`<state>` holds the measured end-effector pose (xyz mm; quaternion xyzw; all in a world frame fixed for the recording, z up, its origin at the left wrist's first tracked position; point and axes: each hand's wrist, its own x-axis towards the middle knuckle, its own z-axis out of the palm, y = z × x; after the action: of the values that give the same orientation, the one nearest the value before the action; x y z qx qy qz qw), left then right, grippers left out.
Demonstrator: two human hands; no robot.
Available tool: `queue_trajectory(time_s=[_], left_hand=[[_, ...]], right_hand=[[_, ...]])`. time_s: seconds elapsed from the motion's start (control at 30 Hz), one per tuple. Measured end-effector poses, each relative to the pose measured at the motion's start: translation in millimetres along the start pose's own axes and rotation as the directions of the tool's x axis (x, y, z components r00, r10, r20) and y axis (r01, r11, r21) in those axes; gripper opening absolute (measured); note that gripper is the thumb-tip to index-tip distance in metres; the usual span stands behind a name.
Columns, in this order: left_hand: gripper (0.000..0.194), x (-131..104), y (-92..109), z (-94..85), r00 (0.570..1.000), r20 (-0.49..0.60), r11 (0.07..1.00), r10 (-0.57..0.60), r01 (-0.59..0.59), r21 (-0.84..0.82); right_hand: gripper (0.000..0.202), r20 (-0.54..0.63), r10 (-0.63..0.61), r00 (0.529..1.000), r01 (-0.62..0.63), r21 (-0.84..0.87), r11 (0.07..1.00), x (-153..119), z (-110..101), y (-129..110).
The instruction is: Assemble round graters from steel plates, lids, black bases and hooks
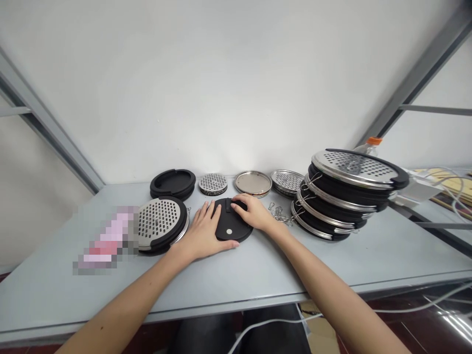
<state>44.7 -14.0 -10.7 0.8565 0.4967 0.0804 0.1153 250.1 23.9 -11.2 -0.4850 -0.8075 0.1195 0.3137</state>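
Observation:
In front of me a black round disc (236,228) with a pale round dot lies flat on the table. My left hand (204,231) rests on its left side, fingers stretched and thumb spread along the near edge. My right hand (254,211) is at its far right edge, thumb and forefinger bent around a small black rectangular piece (227,205) on the disc. Part of the disc is covered by both hands. Just left of my left hand sits a round grater (159,222) with a perforated metal face and black rim.
Black round trays (173,183), small grater plates (213,183), a plain metal disc (253,182) and another perforated plate (288,182) line the wall. A tilted stack of graters (354,169) stands right, beside wire clips (280,214). Behind it is an orange-capped bottle (373,141). A pixelated patch (105,241) lies left.

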Motion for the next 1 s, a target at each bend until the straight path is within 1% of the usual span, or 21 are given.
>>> queue_trajectory(time_s=[0.07, 0.13, 0.23, 0.33, 0.43, 0.5, 0.6, 0.73, 0.87, 0.93, 1.0], left_hand=[[0.116, 0, -1, -1.3, 1.000, 0.015, 1.000, 0.007, -0.007, -0.013], [0.115, -1, -1, -2.5, 1.000, 0.023, 1.000, 0.009, -0.008, -0.025], [0.115, -2, -1, -3.5, 1.000, 0.025, 0.999, 0.003, -0.002, -0.041], [0.113, -2, -1, -3.6, 1.000, 0.030, 0.999, 0.002, -0.001, -0.045], [0.113, -2, 0, -3.1, 0.999, 0.037, 0.999, -0.004, 0.005, -0.041], [0.112, -2, -1, -2.7, 0.999, 0.038, 0.999, -0.003, 0.004, -0.039], [0.112, -1, -1, -2.4, 0.999, 0.039, 0.999, 0.000, 0.001, -0.033], [0.113, -2, 0, -3.5, 0.999, 0.039, 0.999, -0.003, 0.005, -0.037], [0.113, -2, 1, -4.2, 0.999, 0.039, 0.999, 0.001, 0.000, -0.038], [0.113, -2, 0, -3.6, 0.999, 0.036, 0.999, 0.007, -0.006, -0.037], [0.112, -2, -1, -2.7, 0.999, 0.030, 0.999, 0.012, -0.011, -0.041]], right_hand=[[0.029, -0.034, 0.085, 0.996, -0.088, -0.090, 0.992, -2, 1, -3], [0.031, -0.083, 0.175, 0.981, -0.188, -0.187, 0.964, -4, 1, -5], [0.033, -0.120, 0.265, 0.957, -0.289, -0.287, 0.913, -7, 1, -9], [0.036, -0.130, 0.338, 0.932, -0.362, -0.341, 0.867, -8, 0, -13], [0.040, -0.122, 0.420, 0.899, -0.435, -0.352, 0.829, -9, -2, -17], [0.044, -0.111, 0.455, 0.884, -0.463, -0.345, 0.816, -10, -3, -20], [0.046, -0.109, 0.474, 0.874, -0.481, -0.344, 0.807, -11, -4, -22], [0.051, -0.123, 0.514, 0.849, -0.521, -0.354, 0.777, -10, -6, -17], [0.054, -0.090, 0.562, 0.822, -0.558, -0.325, 0.764, -10, -10, -12], [0.055, -0.088, 0.558, 0.825, -0.553, -0.330, 0.765, -10, -10, -12], [0.054, -0.096, 0.531, 0.842, -0.528, -0.343, 0.777, -10, -11, -14]])
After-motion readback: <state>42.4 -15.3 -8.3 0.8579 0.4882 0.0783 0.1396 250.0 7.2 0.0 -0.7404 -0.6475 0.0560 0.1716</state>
